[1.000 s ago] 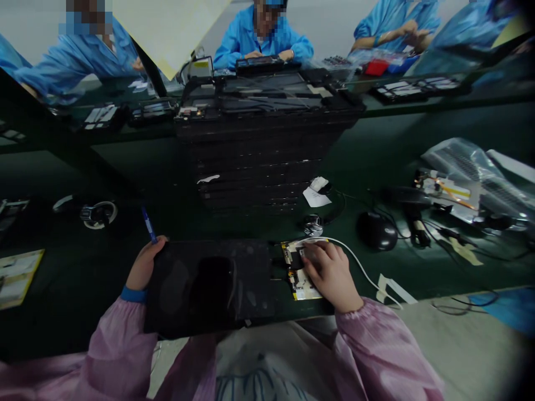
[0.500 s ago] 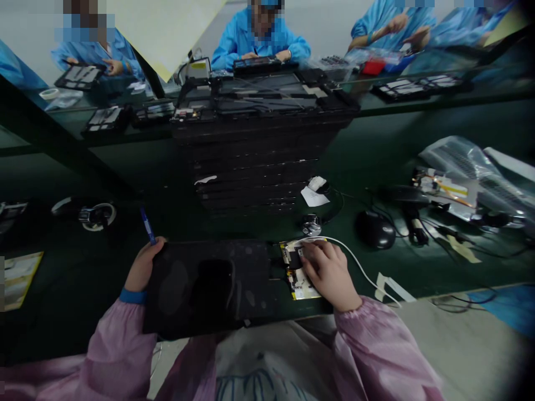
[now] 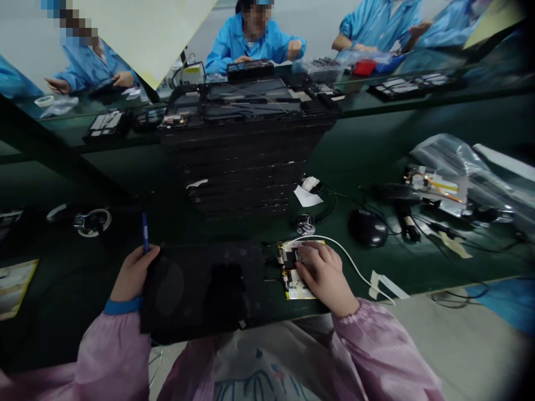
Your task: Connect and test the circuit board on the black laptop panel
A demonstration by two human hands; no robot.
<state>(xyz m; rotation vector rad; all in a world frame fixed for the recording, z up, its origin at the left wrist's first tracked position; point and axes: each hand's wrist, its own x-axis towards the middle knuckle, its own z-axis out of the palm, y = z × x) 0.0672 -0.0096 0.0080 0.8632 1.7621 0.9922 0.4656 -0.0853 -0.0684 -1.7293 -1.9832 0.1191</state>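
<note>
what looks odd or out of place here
A white scrap shows at the lower left of the dark stack, looking like stray litter; a loose paper strip lies right of the right hand, near the front of the bench.

A dark green counter (image 3: 83, 278) carries a tall stack of black units (image 3: 246, 161), with white paper (image 3: 308, 196) near its foot. To the right lie a black computer mouse (image 3: 368, 228) and a clear plastic bag (image 3: 460, 156). Near the front edge, a yellow-edged circuit board (image 3: 292, 284) lies just beside a flat dark panel (image 3: 184, 289); another yellow-trimmed piece (image 3: 16, 287) rests at far left.
</note>
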